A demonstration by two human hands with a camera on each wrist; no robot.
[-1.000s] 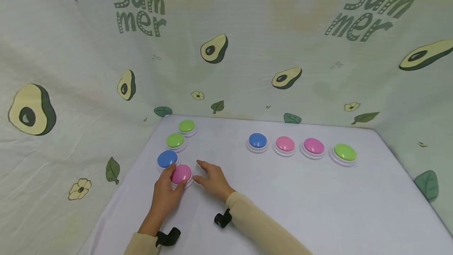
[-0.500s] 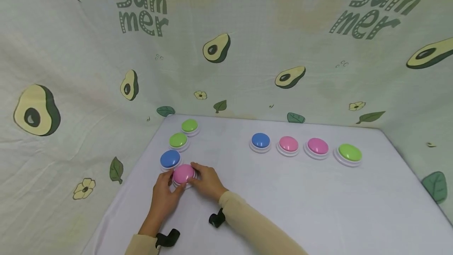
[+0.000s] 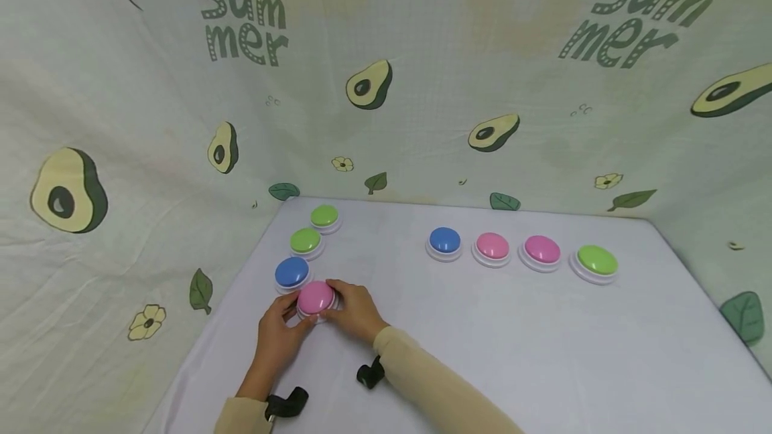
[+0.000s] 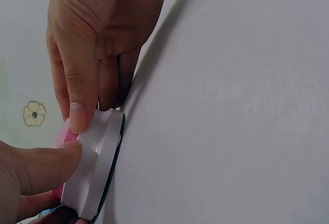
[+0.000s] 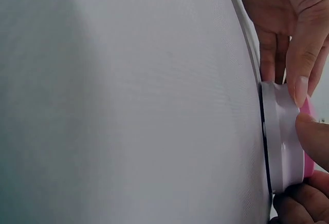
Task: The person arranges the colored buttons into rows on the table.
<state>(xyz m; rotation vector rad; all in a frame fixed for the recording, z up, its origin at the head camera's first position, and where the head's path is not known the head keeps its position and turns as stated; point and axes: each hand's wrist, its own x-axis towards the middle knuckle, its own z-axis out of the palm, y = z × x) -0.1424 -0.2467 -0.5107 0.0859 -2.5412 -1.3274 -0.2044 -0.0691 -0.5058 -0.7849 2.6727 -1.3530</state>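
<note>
Your left hand (image 3: pixel 281 339): gripping the pink button (image 3: pixel 315 297) from its left, thumb on the near side.
Your right hand (image 3: pixel 357 311): gripping that same button from its right, its thumb near your left thumb.
Pink button: between your hands at the near end of the left line, just beside a blue button (image 3: pixel 292 272).
Beyond the blue: two green buttons (image 3: pixel 305 240).
Right row: four more buttons (image 3: pixel 492 246) on the white counter (image 3: pixel 512 347), well apart from your hands.

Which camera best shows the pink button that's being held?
The head view: it shows the pink button from above, round top mostly uncovered. Both wrist views show its white side, with slivers of pink.
</note>
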